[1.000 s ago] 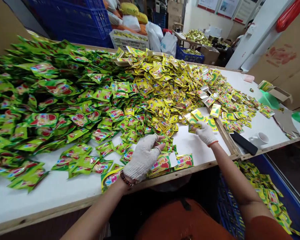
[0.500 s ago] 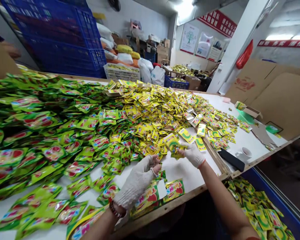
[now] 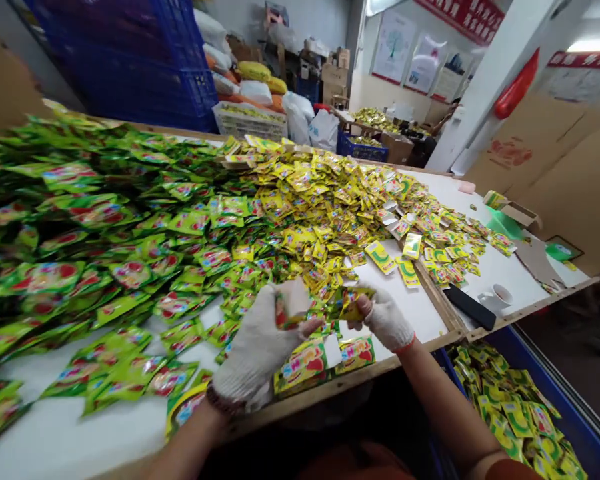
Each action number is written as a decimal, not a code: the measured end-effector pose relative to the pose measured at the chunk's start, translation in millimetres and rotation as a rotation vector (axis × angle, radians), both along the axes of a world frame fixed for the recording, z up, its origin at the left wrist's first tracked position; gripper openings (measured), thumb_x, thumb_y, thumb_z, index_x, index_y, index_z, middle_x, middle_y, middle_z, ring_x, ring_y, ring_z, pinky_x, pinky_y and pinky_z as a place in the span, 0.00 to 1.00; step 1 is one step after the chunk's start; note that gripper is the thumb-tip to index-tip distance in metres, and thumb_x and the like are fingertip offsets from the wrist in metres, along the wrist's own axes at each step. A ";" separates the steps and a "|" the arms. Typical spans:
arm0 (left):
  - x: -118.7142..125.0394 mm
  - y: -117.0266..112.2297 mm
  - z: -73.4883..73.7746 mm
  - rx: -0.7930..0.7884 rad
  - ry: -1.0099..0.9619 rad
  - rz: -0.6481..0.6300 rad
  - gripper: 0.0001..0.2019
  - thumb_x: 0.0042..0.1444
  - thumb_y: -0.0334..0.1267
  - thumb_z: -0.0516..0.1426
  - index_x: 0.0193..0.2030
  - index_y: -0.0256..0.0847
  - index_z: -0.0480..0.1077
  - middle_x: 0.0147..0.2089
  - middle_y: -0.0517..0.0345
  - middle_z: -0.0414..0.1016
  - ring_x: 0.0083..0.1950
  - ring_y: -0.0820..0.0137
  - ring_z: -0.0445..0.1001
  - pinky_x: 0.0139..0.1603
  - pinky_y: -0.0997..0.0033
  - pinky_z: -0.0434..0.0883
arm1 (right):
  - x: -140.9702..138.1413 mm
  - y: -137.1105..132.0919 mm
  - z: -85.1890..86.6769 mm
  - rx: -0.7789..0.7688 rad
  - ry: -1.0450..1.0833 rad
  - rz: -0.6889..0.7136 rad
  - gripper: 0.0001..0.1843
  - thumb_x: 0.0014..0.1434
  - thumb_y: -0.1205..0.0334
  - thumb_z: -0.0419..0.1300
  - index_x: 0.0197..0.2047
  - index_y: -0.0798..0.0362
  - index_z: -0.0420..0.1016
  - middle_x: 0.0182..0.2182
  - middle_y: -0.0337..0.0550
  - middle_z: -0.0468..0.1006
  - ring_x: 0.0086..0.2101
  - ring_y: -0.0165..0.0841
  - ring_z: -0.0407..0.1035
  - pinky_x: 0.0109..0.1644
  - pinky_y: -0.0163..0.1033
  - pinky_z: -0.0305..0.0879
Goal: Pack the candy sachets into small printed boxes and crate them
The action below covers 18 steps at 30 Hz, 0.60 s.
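**Gathering packets at the near edge of the bench**

The white bench point(image 3: 70, 427) fills my view, heaped far and left with green packets point(image 3: 80, 220) and, further right, a spread of yellow packets point(image 3: 320, 193). At the near right, below the bench edge, a blue crate point(image 3: 575, 427) holds more yellow ones. A phone point(image 3: 469, 308) and a cup point(image 3: 497, 296) sit on the right part of the bench.

I judge this to be the collecting step: one packet in each hand, both raised just above the bench near its front edge. A sensible next move needs the two brought together squarely without dropping either.

My left hand point(image 3: 257, 347), gloved, is curled palm-up and grasping a small packet point(image 3: 286, 312) between thumb and fingers. My right hand point(image 3: 386, 321), also gloved, pinches a yellow packet point(image 3: 353, 303), wrist bent inward towards the left. Both forearms reach up from the near edge, hands close but apart.
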<state>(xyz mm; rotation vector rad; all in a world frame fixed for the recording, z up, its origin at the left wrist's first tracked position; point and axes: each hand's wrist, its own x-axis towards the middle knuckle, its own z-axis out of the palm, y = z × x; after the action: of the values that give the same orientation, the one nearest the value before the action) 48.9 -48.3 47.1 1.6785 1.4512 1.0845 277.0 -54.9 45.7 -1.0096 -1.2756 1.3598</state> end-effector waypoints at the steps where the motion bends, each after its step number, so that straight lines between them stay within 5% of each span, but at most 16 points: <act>1: 0.7 -0.6 -3.7 0.069 0.171 0.056 0.26 0.46 0.57 0.65 0.44 0.42 0.66 0.38 0.54 0.73 0.38 0.60 0.73 0.39 0.62 0.71 | -2.7 -2.9 4.0 -0.001 -0.003 -0.053 0.27 0.56 0.37 0.65 0.46 0.51 0.70 0.27 0.36 0.75 0.19 0.27 0.68 0.20 0.31 0.63; 7: 11.1 -6.1 -27.7 0.414 0.708 0.006 0.21 0.51 0.50 0.64 0.45 0.39 0.67 0.41 0.45 0.75 0.44 0.53 0.74 0.45 0.57 0.71 | -24.4 -9.3 18.9 0.110 -0.204 -0.209 0.25 0.56 0.40 0.65 0.45 0.52 0.71 0.31 0.39 0.77 0.20 0.25 0.65 0.21 0.32 0.64; 12: 9.2 -12.6 -23.6 0.368 0.763 -0.019 0.22 0.52 0.49 0.62 0.48 0.37 0.67 0.44 0.44 0.75 0.45 0.52 0.73 0.46 0.56 0.70 | -23.1 -6.5 15.4 0.197 -0.455 -0.039 0.18 0.61 0.45 0.62 0.40 0.53 0.76 0.30 0.41 0.77 0.30 0.31 0.70 0.35 0.36 0.70; 18: 7.7 -13.4 -17.2 0.357 0.811 -0.193 0.21 0.51 0.45 0.63 0.49 0.37 0.69 0.45 0.44 0.75 0.46 0.53 0.73 0.48 0.54 0.69 | -9.2 0.9 20.1 0.199 -0.667 0.151 0.13 0.60 0.52 0.61 0.38 0.53 0.80 0.32 0.40 0.78 0.35 0.34 0.70 0.41 0.40 0.69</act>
<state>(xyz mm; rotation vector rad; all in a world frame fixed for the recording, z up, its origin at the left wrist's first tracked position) 56.6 -61.7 29.8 2.6517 1.5525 0.5831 267.8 -54.0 65.8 -1.2985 -1.9690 0.9991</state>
